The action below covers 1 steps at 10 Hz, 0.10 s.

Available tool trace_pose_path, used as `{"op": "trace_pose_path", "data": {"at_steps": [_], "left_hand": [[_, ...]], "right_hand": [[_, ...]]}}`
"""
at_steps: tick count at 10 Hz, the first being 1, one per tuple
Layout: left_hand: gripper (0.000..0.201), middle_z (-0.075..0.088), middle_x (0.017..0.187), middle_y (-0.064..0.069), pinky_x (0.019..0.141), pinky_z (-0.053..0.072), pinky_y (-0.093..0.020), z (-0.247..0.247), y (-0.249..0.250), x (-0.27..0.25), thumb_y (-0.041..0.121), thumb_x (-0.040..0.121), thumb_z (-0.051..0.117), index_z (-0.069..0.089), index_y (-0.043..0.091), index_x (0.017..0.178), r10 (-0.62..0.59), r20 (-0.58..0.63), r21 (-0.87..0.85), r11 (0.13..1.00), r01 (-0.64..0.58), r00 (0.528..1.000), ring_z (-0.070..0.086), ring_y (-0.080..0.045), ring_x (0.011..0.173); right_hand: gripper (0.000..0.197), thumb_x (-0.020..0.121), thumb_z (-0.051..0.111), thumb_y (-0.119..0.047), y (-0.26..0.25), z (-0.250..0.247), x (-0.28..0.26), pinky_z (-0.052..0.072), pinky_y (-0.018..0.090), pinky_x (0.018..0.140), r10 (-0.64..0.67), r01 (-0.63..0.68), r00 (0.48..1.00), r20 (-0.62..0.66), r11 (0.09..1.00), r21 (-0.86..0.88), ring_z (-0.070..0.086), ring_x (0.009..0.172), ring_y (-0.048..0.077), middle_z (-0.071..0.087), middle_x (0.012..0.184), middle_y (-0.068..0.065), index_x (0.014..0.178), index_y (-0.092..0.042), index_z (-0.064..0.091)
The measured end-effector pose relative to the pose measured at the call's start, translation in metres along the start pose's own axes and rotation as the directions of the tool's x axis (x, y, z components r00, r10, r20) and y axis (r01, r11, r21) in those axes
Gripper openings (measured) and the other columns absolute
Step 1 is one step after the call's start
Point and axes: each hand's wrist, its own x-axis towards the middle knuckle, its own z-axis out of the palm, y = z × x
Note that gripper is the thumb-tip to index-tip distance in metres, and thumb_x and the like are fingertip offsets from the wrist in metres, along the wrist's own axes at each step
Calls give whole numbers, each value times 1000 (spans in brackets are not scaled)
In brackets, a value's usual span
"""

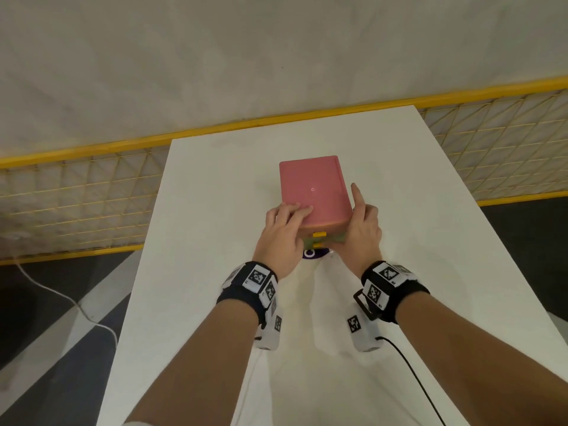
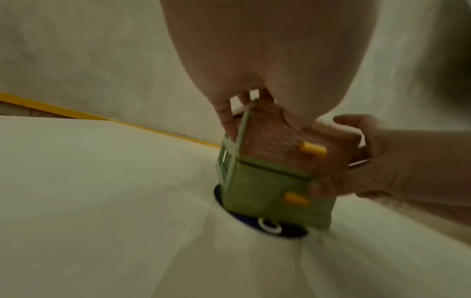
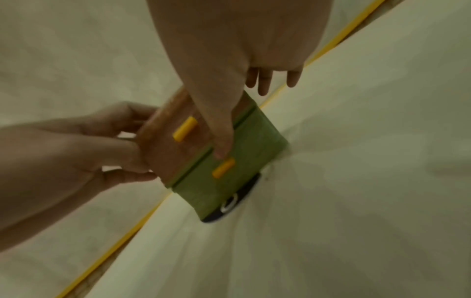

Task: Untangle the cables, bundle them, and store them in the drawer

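Observation:
A small drawer box [image 1: 310,186] stands on the white table [image 1: 199,318], with a pink top, a pink upper drawer [image 2: 270,141] and a green lower drawer [image 2: 265,189]. Both drawers have yellow handles and look pushed in. My left hand [image 1: 282,229] grips the box's left side, fingers laid over the top near the front edge. My right hand [image 1: 362,229] clasps the right side, index finger pointing up along it. Its thumb [image 3: 224,145] presses the green drawer front. No cables show in any view.
A dark blue disc with a white ring [image 2: 270,225] lies under the box's front edge. A yellow-framed mesh fence [image 1: 76,195] runs behind the table. A white cord [image 1: 61,296] trails on the floor at left. A black lead [image 1: 412,373] hangs from my right wrist.

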Motion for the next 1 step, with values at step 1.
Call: {"op": "trace_pose_path", "data": {"at_steps": [1], "left_hand": [[57, 42, 137, 2, 110, 31, -23, -22, -4, -20, -1, 87, 50, 45, 16, 142, -78, -110, -151, 987, 61, 991, 36, -13, 127]], "right_hand": [[98, 70, 77, -25, -16, -30, 3, 41, 44, 101, -151, 149, 988, 38, 988, 51, 47, 109, 27, 33, 121, 3, 147, -34, 17]]}}
